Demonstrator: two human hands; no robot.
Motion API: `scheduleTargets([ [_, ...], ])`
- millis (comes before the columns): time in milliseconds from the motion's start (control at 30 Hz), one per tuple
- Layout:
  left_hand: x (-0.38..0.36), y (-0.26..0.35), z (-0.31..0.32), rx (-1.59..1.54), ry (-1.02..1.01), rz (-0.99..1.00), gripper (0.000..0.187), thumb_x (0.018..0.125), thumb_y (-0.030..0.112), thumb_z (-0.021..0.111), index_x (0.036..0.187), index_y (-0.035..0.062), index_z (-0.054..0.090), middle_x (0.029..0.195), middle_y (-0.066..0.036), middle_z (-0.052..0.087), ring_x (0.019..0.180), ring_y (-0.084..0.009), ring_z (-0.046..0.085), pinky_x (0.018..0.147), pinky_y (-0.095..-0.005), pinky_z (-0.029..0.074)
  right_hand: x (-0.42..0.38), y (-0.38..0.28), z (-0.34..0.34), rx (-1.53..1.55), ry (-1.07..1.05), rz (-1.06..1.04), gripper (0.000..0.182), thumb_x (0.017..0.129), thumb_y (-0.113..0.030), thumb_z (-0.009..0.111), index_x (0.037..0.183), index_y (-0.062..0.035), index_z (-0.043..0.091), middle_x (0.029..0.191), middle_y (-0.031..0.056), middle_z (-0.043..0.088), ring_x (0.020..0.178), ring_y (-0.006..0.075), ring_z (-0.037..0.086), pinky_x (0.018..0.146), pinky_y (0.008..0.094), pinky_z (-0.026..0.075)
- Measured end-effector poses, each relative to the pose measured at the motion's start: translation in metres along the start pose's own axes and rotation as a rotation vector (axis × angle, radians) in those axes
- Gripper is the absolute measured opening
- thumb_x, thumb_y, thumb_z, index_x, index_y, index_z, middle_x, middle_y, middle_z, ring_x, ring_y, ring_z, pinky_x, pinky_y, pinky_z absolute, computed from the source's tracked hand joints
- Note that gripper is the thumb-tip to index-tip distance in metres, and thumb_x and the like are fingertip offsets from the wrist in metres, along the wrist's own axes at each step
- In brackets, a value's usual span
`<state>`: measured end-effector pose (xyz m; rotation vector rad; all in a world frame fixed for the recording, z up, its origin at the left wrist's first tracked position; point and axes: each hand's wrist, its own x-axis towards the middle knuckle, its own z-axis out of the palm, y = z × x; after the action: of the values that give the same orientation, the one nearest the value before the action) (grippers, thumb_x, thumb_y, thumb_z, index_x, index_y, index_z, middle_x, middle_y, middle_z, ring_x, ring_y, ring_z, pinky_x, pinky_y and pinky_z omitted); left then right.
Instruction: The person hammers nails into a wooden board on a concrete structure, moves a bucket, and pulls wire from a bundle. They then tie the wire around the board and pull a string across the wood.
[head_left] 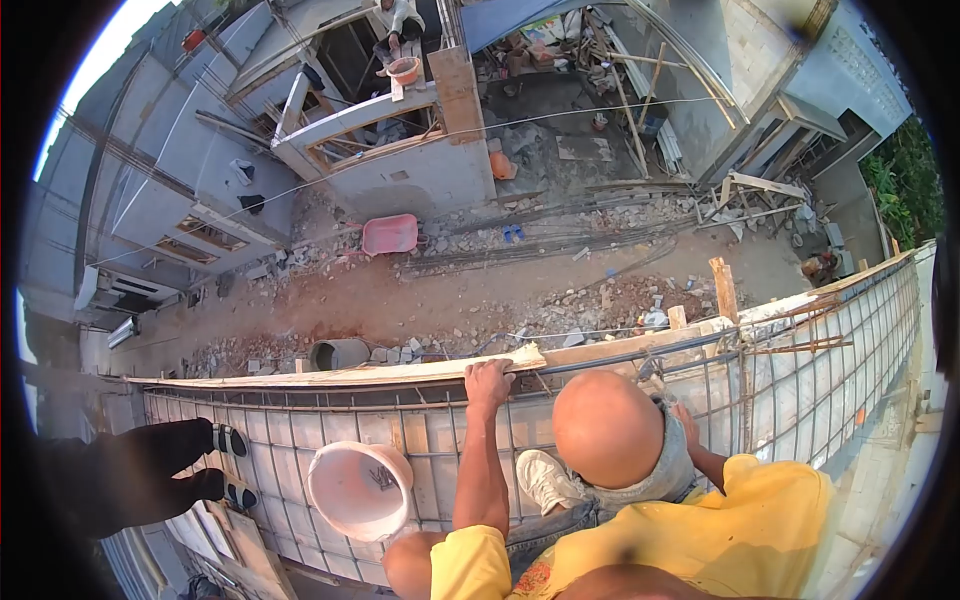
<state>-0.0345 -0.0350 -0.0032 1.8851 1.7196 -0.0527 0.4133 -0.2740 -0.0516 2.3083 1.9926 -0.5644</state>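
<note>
My left hand (pixel 488 384) is closed over the edge of a long wooden board (pixel 400 373) that runs along the rim of the formwork. Beside my bent knee, my right hand (pixel 688 428) is partly hidden; its visible fingers look stretched out, with nothing seen in them. Steel rebar mesh (pixel 280 450) spreads beneath me. A pale plastic bucket (pixel 335 490) stands on the mesh left of my left arm, with a few small dark pieces inside. My shoe (pixel 546 482) rests between the bucket and my knee.
Another person's sandalled feet (pixel 232 440) stand on the mesh at left. Beyond the board the ground drops away, with a pink wheelbarrow (pixel 390 235), rubble and long bars. A wooden post (pixel 723 290) rises from the edge. Another person (pixel 400 20) sits at an upper opening near a bucket (pixel 403 70).
</note>
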Motion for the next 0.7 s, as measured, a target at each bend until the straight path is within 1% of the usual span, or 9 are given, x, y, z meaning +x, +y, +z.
scheduleTargets([
  [100,0.003,0.0,0.003,0.0,0.012,0.013,0.042,0.08,0.032,0.078,0.121,0.0235,0.073,0.121,-0.006,0.072,0.118,-0.0304,0.062,0.107,-0.0472,0.038,-0.004,-0.011,-0.027,-0.171,-0.193,-0.079,0.038,0.081,-0.021,0.075,0.115,-0.0155,0.06,0.12,0.0106,0.056,0.113,0.0349,0.061,0.088,0.0478,0.053],
  [167,0.004,0.0,-0.002,-0.002,-0.049,0.008,0.04,0.083,0.03,0.076,0.123,0.0225,0.072,0.121,-0.007,0.072,0.119,-0.0308,0.062,0.108,-0.0456,0.039,0.002,-0.031,-0.05,-0.041,-0.432,0.054,0.04,0.087,-0.028,0.072,0.122,-0.0154,0.058,0.117,0.0132,0.059,0.113,0.0355,0.061,0.084,0.0515,0.053],
  [233,0.001,0.0,-0.002,-0.047,-0.05,0.053,0.042,0.084,0.031,0.075,0.125,0.0206,0.07,0.122,-0.008,0.071,0.116,-0.0321,0.063,0.105,-0.0467,0.041,-0.008,-0.024,-0.046,0.061,-0.238,-0.023,0.04,0.092,-0.028,0.069,0.126,-0.0136,0.056,0.118,0.0143,0.061,0.103,0.0368,0.065,0.083,0.0511,0.052],
  [267,-0.005,-0.001,0.003,0.017,0.064,0.127,0.042,0.085,0.03,0.075,0.125,0.0197,0.07,0.123,-0.008,0.071,0.118,-0.0321,0.062,0.106,-0.0464,0.04,-0.007,-0.031,-0.06,0.156,-0.168,0.1,0.04,0.091,-0.026,0.07,0.126,-0.0131,0.055,0.115,0.0144,0.063,0.1,0.0371,0.066,0.082,0.0509,0.052],
  [300,0.007,0.0,0.003,0.037,-0.069,0.037,0.041,0.086,0.029,0.074,0.127,0.0207,0.07,0.125,-0.008,0.07,0.119,-0.0314,0.062,0.108,-0.0455,0.039,-0.008,-0.031,-0.068,0.248,-0.18,0.327,0.036,0.091,-0.022,0.071,0.122,-0.0114,0.055,0.102,0.0122,0.062,0.095,0.0323,0.066,0.078,0.0458,0.052],
  [400,0.014,0.0,0.002,0.021,-0.158,-0.024,0.044,0.089,0.029,0.072,0.132,0.0222,0.067,0.129,-0.007,0.069,0.123,-0.0302,0.06,0.109,-0.0451,0.038,-0.039,0.001,-0.066,0.298,0.012,0.521,0.035,0.091,-0.025,0.07,0.12,-0.0114,0.055,0.107,0.0122,0.062,0.1,0.0344,0.064,0.08,0.0474,0.051],
  [467,0.014,-0.002,0.003,0.039,-0.152,0.002,0.044,0.089,0.029,0.071,0.132,0.0226,0.067,0.129,-0.007,0.069,0.122,-0.0297,0.061,0.108,-0.0451,0.039,-0.046,0.013,-0.065,0.241,0.114,0.517,0.034,0.091,-0.025,0.071,0.118,-0.0112,0.055,0.105,0.0115,0.061,0.098,0.0343,0.063,0.079,0.0465,0.051],
  [600,0.013,-0.008,0.008,0.059,-0.1,0.08,0.044,0.088,0.029,0.072,0.131,0.0222,0.067,0.128,-0.007,0.069,0.121,-0.0309,0.062,0.107,-0.0449,0.04,-0.049,0.013,-0.055,0.264,0.034,0.462,0.043,0.088,-0.031,0.074,0.123,-0.0121,0.056,0.107,0.0137,0.059,0.099,0.0354,0.062,0.082,0.0484,0.05],
  [700,0.002,-0.002,0.001,0.071,-0.05,0.093,0.043,0.086,0.028,0.073,0.129,0.0218,0.068,0.125,-0.007,0.07,0.12,-0.0309,0.062,0.108,-0.0454,0.04,-0.034,0.016,-0.046,0.007,0.074,0.347,0.046,0.088,-0.033,0.073,0.126,-0.0113,0.059,0.113,0.0153,0.058,0.104,0.0394,0.06,0.086,0.0502,0.05],
])
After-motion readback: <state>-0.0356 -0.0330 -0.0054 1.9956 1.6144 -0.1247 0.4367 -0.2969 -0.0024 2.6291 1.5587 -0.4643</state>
